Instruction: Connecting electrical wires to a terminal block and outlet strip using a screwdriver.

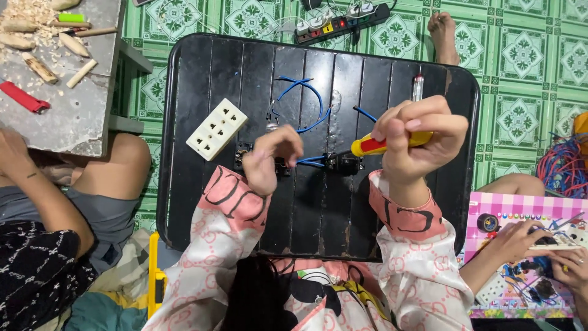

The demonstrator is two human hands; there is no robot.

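I see a black slatted table (202,153) filling the middle of the view, carrying everything my hands work on. Beyond it lies a green patterned floor (527,55), and on that floor, past the table's far edge, a black power strip (343,23).

To the left of my left hand (269,160), well apart from it, a white multi-socket faceplate (217,129) lies tilted on the table. Blue wires (306,101) loop on the table just beyond both hands, between them and the far edge.

My right hand (416,138) is clamped around the yellow-and-red handle of a screwdriver (383,144), whose dark shaft points leftward to a small black socket module (343,163) lying between the two hands. My left hand is curled with its fingertips pinched together on a second small black module (280,167); how firmly it grips I cannot tell. A short blue wire (311,160) bridges the two modules.

Farther left of my left hand stands a grey table (73,104) strewn with wood shavings. To the right of my right hand, another person's hands (527,236) rest on a pink board (520,211).
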